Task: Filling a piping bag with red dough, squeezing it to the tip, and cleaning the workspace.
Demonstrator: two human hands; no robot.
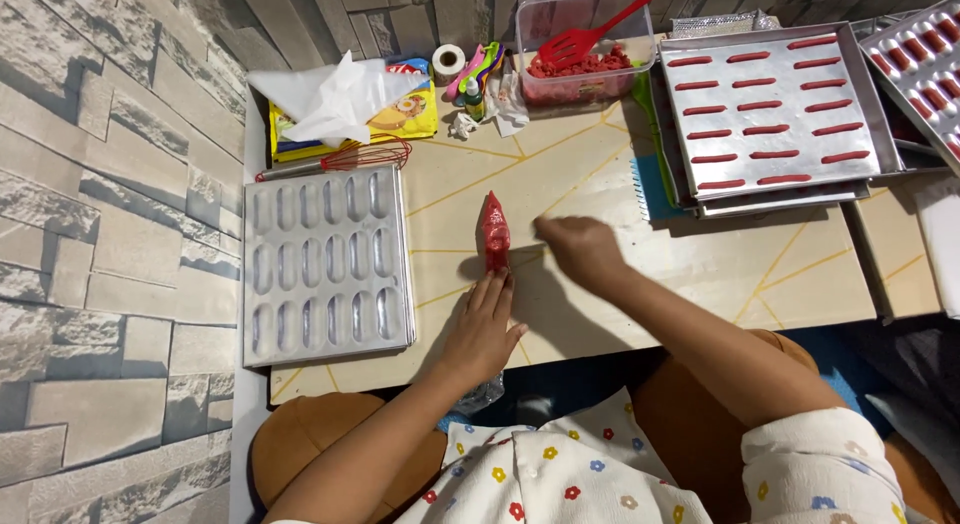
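A red piping bag (pixel 494 232) filled with red batter lies on the beige table (pixel 640 274), tip pointing away from me. My left hand (pixel 482 326) rests flat on the table with its fingertips on the bag's near end. My right hand (pixel 577 244) lies just right of the bag, fingers bent and blurred; what it grips is unclear. To the left sits an empty metal mould tray (pixel 325 267) with rows of oval cavities. At the back right a flat metal tray (pixel 770 109) carries rows of piped red strips.
A clear plastic tub (pixel 580 54) of red batter with a red spatula stands at the back. Tissue (pixel 330 94), a yellow packet, a whisk (pixel 350 159), a tape roll and small bottles crowd the back left. Another filled tray (pixel 925 54) sits far right. A stone-pattern wall is on the left.
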